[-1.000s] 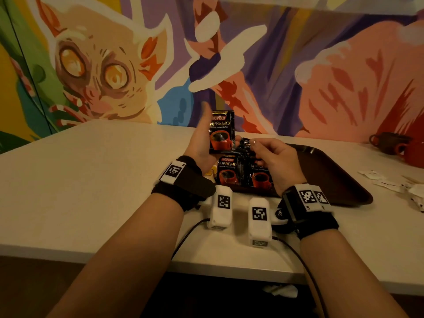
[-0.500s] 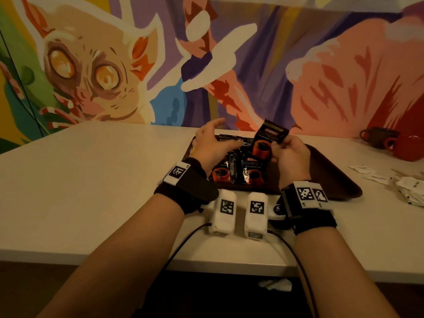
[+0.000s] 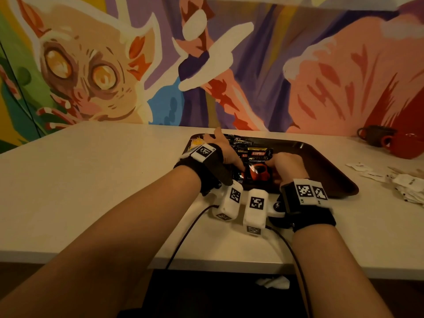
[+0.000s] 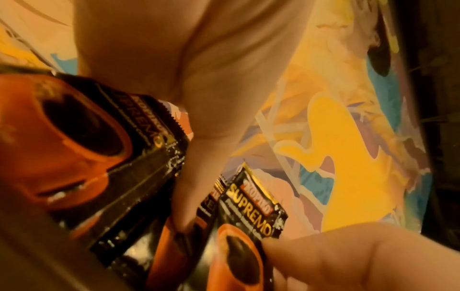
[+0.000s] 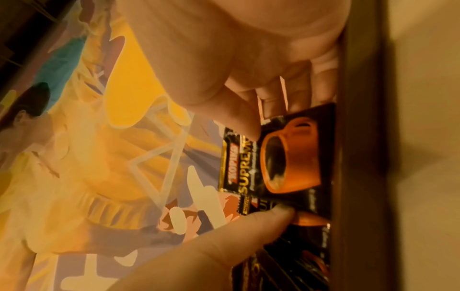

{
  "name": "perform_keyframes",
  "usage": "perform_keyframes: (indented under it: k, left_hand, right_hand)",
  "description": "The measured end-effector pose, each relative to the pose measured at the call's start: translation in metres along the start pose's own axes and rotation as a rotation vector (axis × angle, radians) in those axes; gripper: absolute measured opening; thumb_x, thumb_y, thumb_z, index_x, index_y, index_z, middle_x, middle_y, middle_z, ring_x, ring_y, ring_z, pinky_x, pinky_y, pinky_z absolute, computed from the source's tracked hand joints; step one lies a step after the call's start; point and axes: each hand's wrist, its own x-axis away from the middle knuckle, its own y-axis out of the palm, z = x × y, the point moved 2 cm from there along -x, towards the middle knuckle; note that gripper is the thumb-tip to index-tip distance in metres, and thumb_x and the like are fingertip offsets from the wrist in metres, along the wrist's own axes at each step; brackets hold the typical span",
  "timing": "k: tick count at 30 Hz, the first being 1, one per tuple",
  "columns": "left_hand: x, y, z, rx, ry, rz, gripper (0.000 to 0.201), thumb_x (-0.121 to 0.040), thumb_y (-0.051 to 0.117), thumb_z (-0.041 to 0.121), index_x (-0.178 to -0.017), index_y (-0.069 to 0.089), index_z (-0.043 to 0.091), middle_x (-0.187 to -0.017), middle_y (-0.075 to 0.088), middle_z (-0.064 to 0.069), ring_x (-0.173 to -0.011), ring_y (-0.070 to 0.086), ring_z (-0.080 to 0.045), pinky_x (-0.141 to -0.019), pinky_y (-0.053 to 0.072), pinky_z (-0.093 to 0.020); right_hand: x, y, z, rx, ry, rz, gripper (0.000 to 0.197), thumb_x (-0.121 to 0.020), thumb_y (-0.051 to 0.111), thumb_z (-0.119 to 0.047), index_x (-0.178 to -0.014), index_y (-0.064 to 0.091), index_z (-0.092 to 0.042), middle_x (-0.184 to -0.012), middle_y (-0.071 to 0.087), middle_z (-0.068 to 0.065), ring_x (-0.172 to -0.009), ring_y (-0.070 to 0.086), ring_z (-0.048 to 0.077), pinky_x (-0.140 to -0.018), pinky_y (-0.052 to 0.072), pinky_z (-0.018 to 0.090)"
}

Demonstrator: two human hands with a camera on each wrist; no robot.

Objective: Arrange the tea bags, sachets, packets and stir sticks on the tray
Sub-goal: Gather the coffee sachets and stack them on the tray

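White table [image 3: 91,180]: one tray [image 3: 325,171], two mugs [image 3: 390,143].

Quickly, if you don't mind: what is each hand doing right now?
Left hand: fingers straight, pressing the coffee packets flat on the tray.
Right hand: pinching the top coffee packet between thumb and fingers.

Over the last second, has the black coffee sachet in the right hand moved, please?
Yes: the black coffee sachet came down onto the brown plastic tray.
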Motion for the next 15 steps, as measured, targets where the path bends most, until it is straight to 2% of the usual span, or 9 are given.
perform_keyframes:
  k: [2, 4, 6, 8, 10, 12, 13, 14, 15]
  left_hand:
    - [-0.002, -0.003, -0.002, 0.007, -0.011, -0.026, 0.128, -0.052, 0.089, 0.043, -0.149, 0.008, 0.020, -0.145, 0.030, -0.015, -0.131, 0.035, -0.038, -0.103, 0.039, -0.052]
    - [-0.007, -0.004, -0.008, 0.098, -0.004, -0.067, 0.130, -0.037, 0.089, 0.044, -0.144, 0.018, 0.025, -0.134, 0.043, -0.011, -0.120, 0.046, -0.035, -0.097, 0.046, -0.050]
    - [-0.014, -0.005, -0.014, 0.392, -0.007, -0.109, 0.124, -0.034, 0.088, 0.029, -0.139, 0.024, 0.025, -0.124, 0.051, -0.011, -0.110, 0.053, -0.033, -0.091, 0.050, -0.050]
    - [-0.017, -0.006, -0.021, 0.673, -0.030, -0.123, 0.101, -0.048, 0.079, 0.007, -0.136, 0.030, 0.017, -0.120, 0.052, -0.015, -0.106, 0.055, -0.035, -0.086, 0.052, -0.052]
    - [-0.002, -0.016, -0.023, 0.848, -0.045, -0.109, 0.077, -0.057, 0.068, 0.002, -0.130, 0.041, 0.007, -0.118, 0.055, -0.017, -0.101, 0.057, -0.034, -0.081, 0.054, -0.048]
    - [0.005, -0.020, -0.026, 0.943, -0.041, -0.103, 0.039, -0.069, 0.056, -0.003, -0.108, 0.054, 0.003, -0.109, 0.057, -0.014, -0.096, 0.057, -0.029, -0.085, 0.052, -0.044]
    - [0.007, -0.021, -0.028, 0.958, -0.039, -0.109, 0.031, -0.070, 0.052, -0.007, -0.099, 0.056, 0.002, -0.106, 0.057, -0.013, -0.096, 0.057, -0.029, -0.089, 0.051, -0.044]
    - [0.009, -0.020, -0.029, 0.946, -0.044, -0.108, 0.036, -0.063, 0.053, -0.010, -0.096, 0.058, 0.001, -0.108, 0.058, -0.014, -0.100, 0.056, -0.031, -0.093, 0.049, -0.045]
    - [0.006, -0.017, -0.031, 0.924, -0.044, -0.107, 0.053, -0.048, 0.057, -0.011, -0.100, 0.058, 0.001, -0.113, 0.059, -0.015, -0.106, 0.055, -0.033, -0.095, 0.048, -0.047]
  right_hand:
    - [0.002, 0.002, 0.001, 0.069, 0.017, -0.056, 0.010, -0.083, 0.056, -0.001, -0.080, 0.061, -0.009, -0.064, 0.049, 0.001, -0.055, 0.044, 0.011, -0.051, 0.038, 0.023]
    - [0.005, 0.004, 0.000, 0.108, 0.018, -0.088, 0.008, -0.083, 0.058, -0.001, -0.083, 0.061, -0.008, -0.064, 0.050, 0.002, -0.055, 0.046, 0.011, -0.050, 0.039, 0.022]
    - [0.006, 0.007, -0.002, 0.110, 0.017, -0.115, 0.015, -0.084, 0.059, -0.001, -0.097, 0.065, 0.000, -0.067, 0.053, 0.004, -0.057, 0.048, 0.013, -0.053, 0.040, 0.023]
    - [0.007, 0.011, -0.006, 0.130, 0.027, -0.139, 0.019, -0.087, 0.059, -0.002, -0.105, 0.063, -0.001, -0.075, 0.056, 0.008, -0.062, 0.049, 0.015, -0.056, 0.041, 0.025]
    - [0.009, 0.014, -0.010, 0.142, 0.042, -0.155, 0.013, -0.089, 0.059, -0.004, -0.101, 0.060, -0.008, -0.083, 0.058, 0.011, -0.068, 0.052, 0.018, -0.061, 0.042, 0.026]
    - [0.009, 0.016, -0.012, 0.198, 0.037, -0.176, 0.008, -0.090, 0.057, -0.005, -0.086, 0.056, -0.012, -0.090, 0.057, 0.013, -0.078, 0.053, 0.022, -0.069, 0.044, 0.030]
    - [0.010, 0.017, -0.012, 0.225, 0.039, -0.183, 0.010, -0.091, 0.056, -0.005, -0.084, 0.055, -0.012, -0.091, 0.057, 0.014, -0.081, 0.052, 0.024, -0.073, 0.044, 0.031]
    - [0.010, 0.017, -0.011, 0.233, 0.043, -0.185, 0.005, -0.091, 0.056, -0.005, -0.088, 0.058, -0.009, -0.090, 0.057, 0.014, -0.081, 0.052, 0.024, -0.076, 0.044, 0.031]
    - [0.009, 0.017, -0.011, 0.230, 0.035, -0.179, 0.008, -0.091, 0.057, -0.005, -0.098, 0.060, -0.005, -0.087, 0.057, 0.013, -0.078, 0.053, 0.023, -0.075, 0.045, 0.031]
